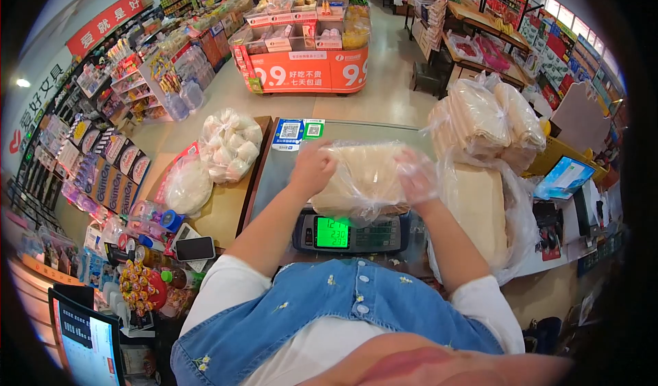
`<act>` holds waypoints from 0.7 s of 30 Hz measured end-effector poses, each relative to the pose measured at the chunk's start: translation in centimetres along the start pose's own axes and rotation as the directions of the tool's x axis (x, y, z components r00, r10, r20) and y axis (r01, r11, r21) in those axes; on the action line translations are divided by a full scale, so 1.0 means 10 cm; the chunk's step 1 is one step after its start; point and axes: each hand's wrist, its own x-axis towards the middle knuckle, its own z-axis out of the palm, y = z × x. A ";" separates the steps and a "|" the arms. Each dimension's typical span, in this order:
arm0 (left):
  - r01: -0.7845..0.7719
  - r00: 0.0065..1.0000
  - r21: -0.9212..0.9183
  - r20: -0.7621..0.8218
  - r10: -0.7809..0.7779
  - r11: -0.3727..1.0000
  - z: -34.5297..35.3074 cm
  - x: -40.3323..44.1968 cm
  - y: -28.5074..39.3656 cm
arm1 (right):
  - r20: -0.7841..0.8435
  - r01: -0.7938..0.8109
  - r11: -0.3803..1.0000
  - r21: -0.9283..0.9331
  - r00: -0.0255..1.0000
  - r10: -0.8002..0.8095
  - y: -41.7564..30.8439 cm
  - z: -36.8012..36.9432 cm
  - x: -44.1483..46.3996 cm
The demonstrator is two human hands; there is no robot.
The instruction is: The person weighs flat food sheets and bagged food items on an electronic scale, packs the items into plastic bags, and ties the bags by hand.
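Observation:
A clear plastic bag [363, 173] of pale, flat, folded sheets lies on the digital scale [353, 232], whose display glows green. At its left edge, my left hand [314, 166] is closed, with the fingers curled in against the plastic. My right hand [418, 179] looks covered in thin clear plastic, and its bent fingers grip the bag's right side. Just right of it, a stack of pale sheets [474, 211] sits in a large open plastic bag. Behind that stack are more bagged sheets [480, 118]. What the sheets are made of cannot be told.
Left of the scale are a bag of white pieces [232, 146], a round white bag [188, 186] and a phone [195, 249]. Payment code cards [289, 132] lie at the counter's far edge. A screen [565, 177] stands right; a monitor [86, 338] is lower left.

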 end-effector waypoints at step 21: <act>-0.231 0.934 0.085 0.299 0.196 0.969 0.51 -0.48 0.13 | 0.621 0.260 0.964 -0.048 0.764 -0.176 -0.41 0.42 -0.05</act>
